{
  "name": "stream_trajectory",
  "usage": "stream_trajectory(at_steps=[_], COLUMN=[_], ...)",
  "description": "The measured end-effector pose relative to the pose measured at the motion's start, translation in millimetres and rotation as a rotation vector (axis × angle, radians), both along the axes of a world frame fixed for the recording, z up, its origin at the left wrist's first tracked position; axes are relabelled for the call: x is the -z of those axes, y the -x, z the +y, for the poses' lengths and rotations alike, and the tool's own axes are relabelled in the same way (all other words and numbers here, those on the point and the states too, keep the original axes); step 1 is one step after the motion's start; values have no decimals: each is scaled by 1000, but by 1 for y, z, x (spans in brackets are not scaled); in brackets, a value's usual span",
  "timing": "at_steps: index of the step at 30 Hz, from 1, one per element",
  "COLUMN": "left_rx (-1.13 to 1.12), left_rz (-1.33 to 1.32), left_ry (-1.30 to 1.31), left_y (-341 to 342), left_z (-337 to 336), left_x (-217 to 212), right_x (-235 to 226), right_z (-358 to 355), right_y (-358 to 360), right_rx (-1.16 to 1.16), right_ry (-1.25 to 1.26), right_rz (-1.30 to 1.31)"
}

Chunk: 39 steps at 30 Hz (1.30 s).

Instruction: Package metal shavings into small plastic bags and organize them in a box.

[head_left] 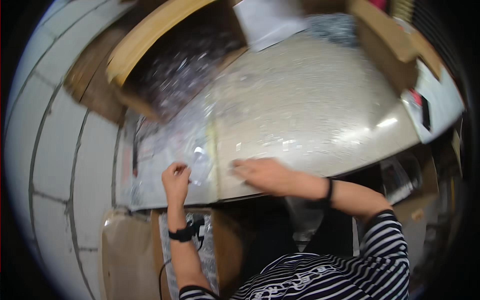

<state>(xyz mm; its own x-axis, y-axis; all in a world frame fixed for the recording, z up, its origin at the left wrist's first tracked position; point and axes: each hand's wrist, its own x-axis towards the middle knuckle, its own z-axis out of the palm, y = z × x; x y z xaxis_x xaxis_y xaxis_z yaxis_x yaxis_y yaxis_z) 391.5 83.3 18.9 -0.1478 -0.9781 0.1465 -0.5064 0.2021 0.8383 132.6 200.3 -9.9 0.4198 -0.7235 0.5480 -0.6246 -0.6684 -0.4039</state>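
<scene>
Head view: left hand (176,179) was curled near clear plastic (202,167), presumably for pinching; right hand (262,175) was blurred; both grips were indeterminate.

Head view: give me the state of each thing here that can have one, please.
Left hand: fingers curled toward thumb; whether it holds anything is unclear.
Right hand: over the table, blurred; grip unclear.
Upper-left box: open, with clear plastic heaped inside.
Lower box: open, silvery material inside.
Black wristbands: worn, one on each wrist.
</scene>
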Motion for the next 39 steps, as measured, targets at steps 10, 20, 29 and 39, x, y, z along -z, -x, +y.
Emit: stream_trajectory(at_steps=[10,20,29,39], left_rx=[124,396,424,-152], left_rz=[189,831,866,659], left_ry=[-201,-513,-440,-291], left_y=[6,27,57,16], left_z=[51,47,28,-20], left_x=[15,52,44,88], right_x=[12,12,-15,-9], right_z=[-1,-39,-59,23], right_y=[-80,-66,-43,-10], right_rx=[277,68,21,398], right_ry=[149,-383,-620,-28], right_rz=[191,-230,-745,-616])
